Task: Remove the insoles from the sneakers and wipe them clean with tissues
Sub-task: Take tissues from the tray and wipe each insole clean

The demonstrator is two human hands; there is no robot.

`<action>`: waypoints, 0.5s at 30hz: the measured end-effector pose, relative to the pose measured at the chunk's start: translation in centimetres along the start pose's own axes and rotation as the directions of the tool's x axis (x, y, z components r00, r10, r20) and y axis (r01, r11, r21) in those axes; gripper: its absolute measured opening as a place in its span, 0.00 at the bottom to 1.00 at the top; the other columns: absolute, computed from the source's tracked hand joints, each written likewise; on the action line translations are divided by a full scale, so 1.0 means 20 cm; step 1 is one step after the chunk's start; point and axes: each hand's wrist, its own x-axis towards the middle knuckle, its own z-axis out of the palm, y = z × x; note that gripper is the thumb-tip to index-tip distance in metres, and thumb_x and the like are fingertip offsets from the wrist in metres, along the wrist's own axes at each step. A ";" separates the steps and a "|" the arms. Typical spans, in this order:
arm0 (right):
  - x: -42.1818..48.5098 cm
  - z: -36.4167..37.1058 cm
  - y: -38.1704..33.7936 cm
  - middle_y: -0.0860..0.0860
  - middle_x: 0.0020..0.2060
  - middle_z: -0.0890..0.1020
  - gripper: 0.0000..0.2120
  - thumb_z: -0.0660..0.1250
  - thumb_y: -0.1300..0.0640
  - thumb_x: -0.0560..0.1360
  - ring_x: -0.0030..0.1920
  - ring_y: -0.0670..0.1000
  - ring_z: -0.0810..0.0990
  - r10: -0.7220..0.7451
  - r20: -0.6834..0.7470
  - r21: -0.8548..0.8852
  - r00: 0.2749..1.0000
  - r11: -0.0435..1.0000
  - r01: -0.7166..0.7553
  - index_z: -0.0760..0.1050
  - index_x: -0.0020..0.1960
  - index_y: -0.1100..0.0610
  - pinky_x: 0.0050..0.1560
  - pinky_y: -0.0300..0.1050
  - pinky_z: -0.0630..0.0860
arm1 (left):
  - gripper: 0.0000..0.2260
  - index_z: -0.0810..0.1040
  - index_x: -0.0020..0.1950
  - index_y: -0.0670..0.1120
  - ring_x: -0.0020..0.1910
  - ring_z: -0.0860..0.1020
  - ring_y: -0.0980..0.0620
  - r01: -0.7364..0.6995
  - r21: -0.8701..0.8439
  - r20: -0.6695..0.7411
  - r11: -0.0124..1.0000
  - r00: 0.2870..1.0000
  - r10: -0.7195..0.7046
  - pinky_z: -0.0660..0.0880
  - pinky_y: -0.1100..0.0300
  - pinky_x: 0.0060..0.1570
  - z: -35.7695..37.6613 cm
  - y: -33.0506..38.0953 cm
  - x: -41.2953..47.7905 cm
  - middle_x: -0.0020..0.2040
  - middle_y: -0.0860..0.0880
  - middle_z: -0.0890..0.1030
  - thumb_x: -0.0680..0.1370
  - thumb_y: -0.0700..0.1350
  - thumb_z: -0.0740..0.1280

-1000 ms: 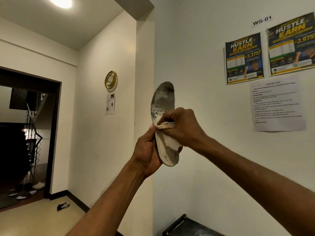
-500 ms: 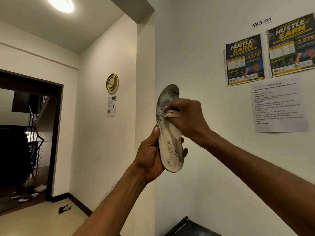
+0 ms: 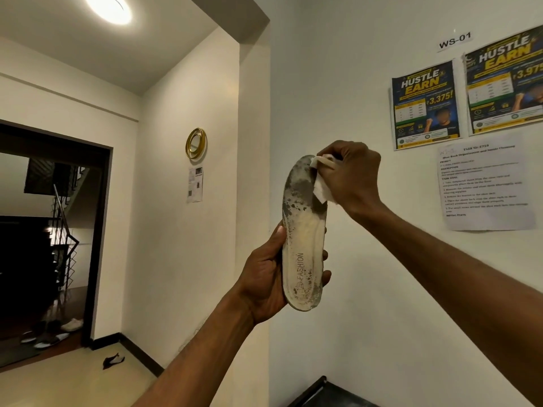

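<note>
I see a plain cream wall (image 3: pixel 338 83) filling most of the view, with a dark open doorway (image 3: pixel 53 230) at nine o'clock. At two o'clock hang two dark blue and yellow posters (image 3: pixel 425 104) reading "HUSTLE EARN", one showing "3,375!"; above them a small white label (image 3: pixel 454 41) reads "WS-01". Just under the posters is a white printed task sheet (image 3: pixel 484 183); its heading looks like "Shoe Rack Organization and Insole Cleaning", though the smaller lines are too blurred for me to read. A round gold-framed mirror (image 3: pixel 196 143) sits at ten o'clock with a small paper notice (image 3: pixel 195 184) below it.

At centre, my left hand (image 3: pixel 264 277) is wrapped around the heel end of a worn off-white foam insole (image 3: pixel 302 236), thumb on one edge and fingers curled round the other, holding it upright in the air in front of the wall. It is stamped "FASHION" and blotched grey toward the toe. My right hand (image 3: pixel 349 174), at one o'clock, pinches a crumpled white tissue (image 3: pixel 321 183) against the insole's toe end.
</note>
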 end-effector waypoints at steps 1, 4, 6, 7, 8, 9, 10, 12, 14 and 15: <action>0.01 0.00 0.00 0.46 0.37 0.84 0.03 0.77 0.57 0.70 0.34 0.38 0.78 -0.007 0.019 0.004 1.000 1.000 0.007 0.84 0.43 0.55 0.38 0.24 0.72 | 0.26 0.70 0.77 0.44 0.61 0.76 0.42 0.006 0.004 0.001 1.000 1.000 -0.006 0.71 0.40 0.66 0.00 0.00 0.00 0.72 0.41 0.72 0.85 0.59 0.55; -0.04 0.02 -0.02 0.47 0.38 0.85 0.04 0.77 0.60 0.69 0.35 0.35 0.77 -0.092 0.148 -0.009 0.985 0.995 0.094 0.85 0.43 0.56 0.39 0.21 0.71 | 0.27 0.68 0.77 0.44 0.62 0.74 0.40 0.023 0.015 0.013 1.000 1.000 -0.023 0.70 0.38 0.66 -0.02 0.00 0.00 0.72 0.39 0.71 0.85 0.59 0.56; -0.01 0.01 0.00 0.47 0.38 0.85 0.03 0.77 0.58 0.69 0.34 0.37 0.77 -0.052 0.086 -0.023 0.995 0.998 0.055 0.85 0.43 0.56 0.37 0.21 0.70 | 0.27 0.67 0.78 0.44 0.62 0.74 0.41 0.032 0.035 0.021 0.999 0.999 -0.033 0.69 0.39 0.67 -0.02 0.00 0.00 0.72 0.39 0.70 0.85 0.59 0.55; 0.02 0.00 0.01 0.47 0.37 0.85 0.03 0.77 0.58 0.69 0.33 0.37 0.77 -0.010 0.033 -0.023 0.999 1.000 0.011 0.85 0.42 0.56 0.37 0.21 0.70 | 0.27 0.67 0.78 0.44 0.62 0.74 0.41 0.039 0.040 0.022 0.998 0.999 -0.040 0.69 0.39 0.66 -0.03 -0.01 0.00 0.72 0.39 0.70 0.85 0.59 0.55; 0.04 -0.01 0.02 0.46 0.37 0.84 0.03 0.76 0.58 0.69 0.33 0.37 0.77 0.014 0.013 -0.019 1.000 1.000 -0.014 0.85 0.42 0.55 0.36 0.21 0.70 | 0.27 0.66 0.78 0.44 0.62 0.74 0.41 0.045 0.038 0.022 0.998 0.999 -0.046 0.69 0.39 0.66 -0.03 -0.02 0.00 0.73 0.40 0.70 0.85 0.59 0.55; 0.05 -0.01 0.02 0.46 0.38 0.85 0.03 0.76 0.58 0.69 0.34 0.36 0.77 0.007 0.042 -0.011 0.999 1.000 -0.006 0.85 0.43 0.55 0.37 0.21 0.70 | 0.27 0.66 0.79 0.44 0.62 0.73 0.41 0.048 0.036 0.017 0.998 0.999 -0.048 0.69 0.39 0.66 -0.03 -0.02 0.00 0.73 0.40 0.70 0.85 0.59 0.55; 0.04 0.00 0.00 0.46 0.38 0.85 0.03 0.76 0.59 0.69 0.35 0.36 0.79 -0.025 0.108 0.006 0.994 1.000 0.024 0.85 0.43 0.55 0.38 0.22 0.71 | 0.26 0.66 0.79 0.45 0.63 0.73 0.41 0.047 0.035 0.012 0.998 0.999 -0.047 0.69 0.39 0.67 -0.03 -0.02 0.00 0.73 0.40 0.70 0.85 0.59 0.55; 0.01 0.03 -0.03 0.47 0.38 0.86 0.04 0.76 0.60 0.69 0.37 0.38 0.82 -0.097 0.236 0.024 0.967 0.995 0.093 0.86 0.43 0.56 0.40 0.23 0.73 | 0.26 0.65 0.79 0.47 0.63 0.72 0.40 0.042 0.044 0.005 0.998 0.999 -0.042 0.69 0.38 0.67 -0.04 -0.01 0.00 0.74 0.39 0.69 0.85 0.59 0.56; 0.02 0.03 -0.03 0.47 0.38 0.86 0.03 0.76 0.59 0.69 0.37 0.39 0.81 -0.083 0.204 0.025 0.976 0.997 0.079 0.86 0.43 0.56 0.39 0.22 0.72 | 0.25 0.65 0.79 0.47 0.63 0.73 0.40 0.037 0.054 0.011 0.998 0.999 -0.038 0.70 0.38 0.66 -0.04 -0.01 0.00 0.73 0.39 0.69 0.85 0.58 0.56; 0.04 0.02 -0.02 0.48 0.38 0.86 0.03 0.76 0.59 0.70 0.36 0.39 0.80 -0.054 0.146 0.017 0.988 0.998 0.052 0.86 0.44 0.56 0.38 0.22 0.71 | 0.26 0.65 0.79 0.47 0.63 0.73 0.40 0.040 0.054 0.017 0.998 0.999 -0.040 0.70 0.38 0.66 -0.04 -0.01 0.00 0.73 0.39 0.70 0.85 0.58 0.56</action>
